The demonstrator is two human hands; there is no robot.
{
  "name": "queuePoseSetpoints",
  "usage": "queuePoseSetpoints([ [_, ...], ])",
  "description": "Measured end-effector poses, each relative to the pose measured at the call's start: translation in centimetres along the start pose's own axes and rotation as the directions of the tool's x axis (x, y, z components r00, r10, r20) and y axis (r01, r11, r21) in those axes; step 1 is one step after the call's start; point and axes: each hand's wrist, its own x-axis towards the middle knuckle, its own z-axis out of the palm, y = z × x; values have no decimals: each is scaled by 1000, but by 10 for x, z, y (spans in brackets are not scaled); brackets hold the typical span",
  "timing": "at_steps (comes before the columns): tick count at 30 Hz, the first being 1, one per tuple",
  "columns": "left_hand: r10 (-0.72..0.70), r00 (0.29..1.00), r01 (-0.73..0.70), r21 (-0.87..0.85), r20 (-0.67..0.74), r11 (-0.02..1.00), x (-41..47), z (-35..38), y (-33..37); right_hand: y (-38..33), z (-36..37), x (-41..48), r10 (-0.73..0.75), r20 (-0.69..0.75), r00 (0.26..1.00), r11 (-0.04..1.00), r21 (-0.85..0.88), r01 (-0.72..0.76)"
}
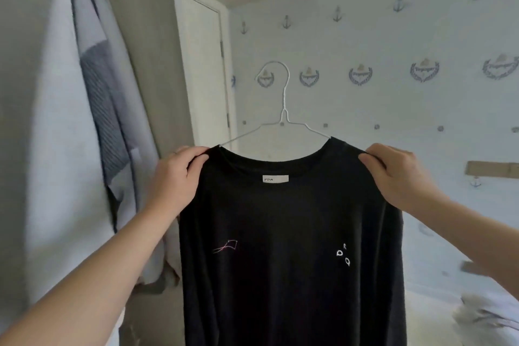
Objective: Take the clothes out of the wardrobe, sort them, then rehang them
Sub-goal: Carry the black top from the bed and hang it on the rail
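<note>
A black long-sleeved top (292, 233) with a white neck label and small embroidered marks hangs on a white wire hanger (283, 109), held up in the air in front of me. My left hand (174, 177) grips the top's left shoulder. My right hand (396, 174) grips its right shoulder. The hanger's hook points up and to the left, free of any rail. Pale grey and light blue garments (70, 121) hang close by on the left.
A white door (202, 70) stands behind the hanger. The wall with anchor-pattern wallpaper (393, 50) fills the right. Pale crumpled cloth (488, 314) lies at the lower right. A brown cardboard piece (491, 168) sits at the right edge.
</note>
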Motion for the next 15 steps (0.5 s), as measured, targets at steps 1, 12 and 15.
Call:
queuePoseSetpoints([
  [1,42,998,-41,24,-38,999,10,-19,-6,-16,3,12,-29,-24,999,999,23,29],
  [12,174,920,-93,237,-350,967,113,-195,-66,-197,13,138,-311,-233,921,930,123,345],
  [15,204,896,-84,301,-394,950,137,-241,-83,-246,18,169,-345,-267,900,906,158,394],
])
